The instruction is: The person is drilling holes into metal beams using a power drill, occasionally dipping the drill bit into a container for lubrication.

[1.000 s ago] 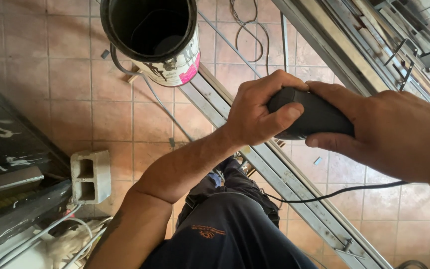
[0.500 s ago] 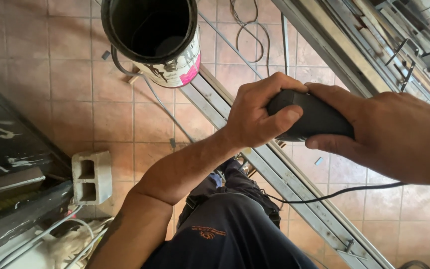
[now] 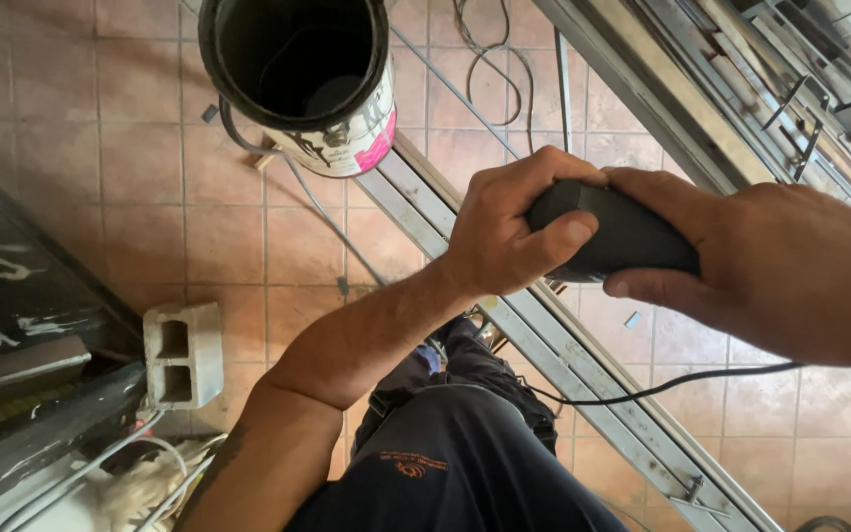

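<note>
Both hands grip a black corded power tool held over a long metal rail that runs diagonally across the tiled floor. My left hand wraps the tool's front end, thumb on top. My right hand covers its rear from the right side. A black cord trails from under the tool toward the right. The tool's working end is hidden beneath my hands.
An open paint can with a dark inside stands on the floor at the top. A grey concrete block lies at left beside dark metal pieces. More metal frames lean at top right. My dark trousers fill the bottom.
</note>
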